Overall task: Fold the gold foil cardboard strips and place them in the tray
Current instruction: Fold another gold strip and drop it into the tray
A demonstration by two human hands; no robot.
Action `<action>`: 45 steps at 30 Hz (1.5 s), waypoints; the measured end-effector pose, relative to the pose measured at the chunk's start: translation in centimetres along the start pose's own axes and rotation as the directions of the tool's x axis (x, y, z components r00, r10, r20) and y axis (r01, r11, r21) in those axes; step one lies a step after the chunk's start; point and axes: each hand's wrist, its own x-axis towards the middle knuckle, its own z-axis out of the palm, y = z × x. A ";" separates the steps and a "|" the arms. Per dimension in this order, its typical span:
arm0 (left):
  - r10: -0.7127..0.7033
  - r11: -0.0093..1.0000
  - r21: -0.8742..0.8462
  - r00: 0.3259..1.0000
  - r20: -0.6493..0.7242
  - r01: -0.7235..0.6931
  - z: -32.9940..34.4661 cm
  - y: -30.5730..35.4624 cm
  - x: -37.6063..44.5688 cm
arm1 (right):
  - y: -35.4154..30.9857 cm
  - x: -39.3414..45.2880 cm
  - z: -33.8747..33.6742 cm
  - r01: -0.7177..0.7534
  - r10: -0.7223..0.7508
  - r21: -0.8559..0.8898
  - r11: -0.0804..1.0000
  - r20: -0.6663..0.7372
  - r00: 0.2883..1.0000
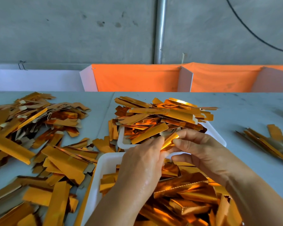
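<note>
A pale surface [245,108] fills my remote view, backed by a grey wall and orange dividers [136,78]. Across its left side sprawls a loose heap of gold foil strips [39,144], by their look the unfolded supply, kept within easy reach. Two white trays sit in the middle: the far tray [219,137] is piled past its rim with strips, while the near tray [104,162] lies just below the hands, likely so each finished piece can simply be dropped in. A small bundle of strips [268,144] lies well apart on the right. Smallest of all is the strip being worked [170,141], held above the gap between the trays. The left hand [142,162] and right hand [201,150] meet close together over it, fingers of both pinching it from either end, a grip that I judge suits creasing it along its length. The fold looks under way, not yet placed.
</note>
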 end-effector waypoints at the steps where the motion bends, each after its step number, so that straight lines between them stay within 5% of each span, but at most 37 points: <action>1: -0.026 0.997 -0.068 1.000 0.006 0.026 -0.2 0.1 0.0 | -0.1 0.0 0.0 0.016 -0.016 -0.024 1.000 -0.015 1.000; 6: -0.058 0.953 -0.296 0.998 0.036 0.066 -0.7 0.9 -0.2 | -0.4 0.1 -0.2 0.046 -0.046 0.032 0.998 -0.010 0.999; 17: -0.100 0.962 -0.253 0.995 0.017 0.101 -0.4 0.4 -0.3 | -0.7 -0.2 -0.2 0.127 -0.130 -0.116 0.985 -0.019 0.991; 27: -0.105 0.861 -0.476 0.977 0.185 0.182 -0.7 0.6 -0.3 | -0.9 -0.3 -0.9 0.179 -0.189 -0.152 0.972 -0.049 0.981; 39: 0.029 0.998 -0.060 0.991 0.130 -0.021 -1.2 0.3 -0.1 | -1.3 -0.7 -0.8 0.118 -0.117 -0.113 0.987 0.015 0.993; 45: -0.004 0.993 -0.118 0.998 0.057 0.011 -1.0 0.9 -0.2 | -1.1 -0.6 -0.1 0.169 -0.185 -0.206 0.964 -0.061 0.981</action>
